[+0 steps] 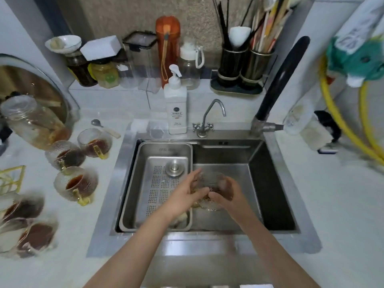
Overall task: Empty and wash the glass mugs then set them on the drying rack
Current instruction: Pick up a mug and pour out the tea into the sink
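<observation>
1. Both bare forearms reach in from the bottom edge over the brushed steel sink (276, 190).
2. Left hand (185, 194) and right hand (224, 194) both clasp one clear textured glass mug (209, 183), held above the sink basin; brown residue shows inside it, no water seen running.
3. Handling guess: wet ribbed glass, light but slippery and fragile; safer to cup the body with one palm and hook the handle, which is hidden here.
4. Perforated steel strainer tray (158, 183) sits in the sink's left half, just beside the hands.
5. On the white table (332, 204) to the left, more glass mugs with brown liquid (76, 183) wait, yellow handles showing; so the task is likely early.
6. Gold wire rack (10, 177) at the far left edge, probably the drying rack, partly cut off.
7. Farther back: white pump soap bottle (175, 109), small chrome tap (209, 117), black hose faucet (278, 80).
</observation>
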Tool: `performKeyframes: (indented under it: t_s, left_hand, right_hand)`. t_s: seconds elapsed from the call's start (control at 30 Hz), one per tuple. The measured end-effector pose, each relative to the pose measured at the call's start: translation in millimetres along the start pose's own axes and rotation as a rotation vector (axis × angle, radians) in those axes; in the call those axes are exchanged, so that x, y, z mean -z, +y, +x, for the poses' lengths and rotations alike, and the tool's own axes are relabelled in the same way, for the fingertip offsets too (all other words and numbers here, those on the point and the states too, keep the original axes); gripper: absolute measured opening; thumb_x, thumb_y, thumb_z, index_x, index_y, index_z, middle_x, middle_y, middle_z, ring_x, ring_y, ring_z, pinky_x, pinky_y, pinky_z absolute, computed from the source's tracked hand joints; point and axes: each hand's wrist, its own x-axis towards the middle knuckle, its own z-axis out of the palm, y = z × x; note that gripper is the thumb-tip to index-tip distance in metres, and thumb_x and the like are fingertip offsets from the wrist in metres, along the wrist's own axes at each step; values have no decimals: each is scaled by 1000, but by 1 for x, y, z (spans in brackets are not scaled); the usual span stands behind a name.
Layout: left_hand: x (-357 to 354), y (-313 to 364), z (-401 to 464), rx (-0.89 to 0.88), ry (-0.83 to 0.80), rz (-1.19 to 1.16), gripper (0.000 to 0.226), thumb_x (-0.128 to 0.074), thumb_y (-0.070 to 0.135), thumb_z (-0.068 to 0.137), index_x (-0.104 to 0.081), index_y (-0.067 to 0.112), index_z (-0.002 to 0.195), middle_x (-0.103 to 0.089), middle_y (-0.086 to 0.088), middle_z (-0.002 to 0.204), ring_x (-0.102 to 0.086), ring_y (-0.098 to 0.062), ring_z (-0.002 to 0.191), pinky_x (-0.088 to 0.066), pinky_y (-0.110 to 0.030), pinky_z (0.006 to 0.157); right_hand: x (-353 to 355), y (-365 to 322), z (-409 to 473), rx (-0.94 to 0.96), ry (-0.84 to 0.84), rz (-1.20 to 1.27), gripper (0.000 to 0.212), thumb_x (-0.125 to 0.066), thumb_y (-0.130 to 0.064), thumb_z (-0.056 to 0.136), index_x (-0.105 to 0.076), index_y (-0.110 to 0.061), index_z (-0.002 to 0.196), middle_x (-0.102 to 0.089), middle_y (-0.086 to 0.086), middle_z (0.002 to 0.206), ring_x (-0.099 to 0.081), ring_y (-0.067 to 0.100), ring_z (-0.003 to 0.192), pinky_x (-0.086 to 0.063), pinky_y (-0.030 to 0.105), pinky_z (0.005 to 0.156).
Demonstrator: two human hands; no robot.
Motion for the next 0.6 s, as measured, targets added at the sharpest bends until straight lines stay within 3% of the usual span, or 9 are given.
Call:
performKeyframes:
  t_s: [0.07,0.17,0.23,0.27,0.33,0.4,0.5,0.6]
  left_hand:
    - [-16,2,8,7,14,-76,70,-65,16,87,-27,21,146,-41,1,145,-45,-11,128,-48,-12,90]
    - [-36,3,20,10,91,-107,65,-65,14,87,-31,17,143,-51,-2,131,-54,-13,117,-50,-17,90]
    - [-47,6,29,1,169,-76,58,-64,18,88,-38,15,139,-57,-1,111,-60,-10,100,-52,-15,81]
    - [-51,9,33,-2,222,-68,52,-63,18,88,-41,13,135,-56,0,101,-59,-8,90,-51,-11,74]
    - [-60,16,39,-18,316,-70,41,-63,15,88,-45,10,125,-53,1,93,-55,-5,80,-48,-7,62]
    - [-66,20,42,-52,361,-69,33,-65,14,87,-48,12,115,-54,0,93,-55,-4,80,-47,-6,62]
    - [-73,18,43,-101,322,-53,34,-70,13,83,-57,17,114,-61,1,99,-58,-5,89,-47,-10,78]
    - [-77,16,48,-107,297,-14,33,-72,18,81,-64,22,113,-63,2,107,-60,-5,95,-48,-18,87]
  right_hand:
    - [15,0,-1,-43,5,-53,85,-80,-50,66,-39,-24,135,-56,-2,129,-57,13,116,-48,38,101]
    - [34,0,-4,-40,-4,-80,100,-78,-57,63,-28,-26,144,-43,-2,142,-50,12,125,-46,38,105]
    - [43,0,-5,-37,-12,-94,113,-80,-60,57,-21,-27,148,-36,-2,147,-44,14,131,-43,40,107]
    - [47,0,-5,-27,-19,-80,113,-83,-54,58,-20,-27,148,-37,-2,146,-47,11,129,-45,37,105]
    - [53,2,-3,-11,-19,-63,95,-84,-30,68,-25,-27,143,-48,-9,131,-55,-6,113,-48,15,93]
    - [55,-1,-1,22,45,-81,80,-78,-16,76,-30,-29,139,-53,-19,116,-56,-17,98,-45,3,83]
    - [62,-3,7,22,134,-101,62,-74,-29,80,-38,-44,128,-54,-26,114,-56,-6,107,-44,11,91]
    - [71,-8,10,23,142,-161,51,-68,-36,84,-41,-47,126,-53,-27,117,-53,-14,105,-36,0,85]
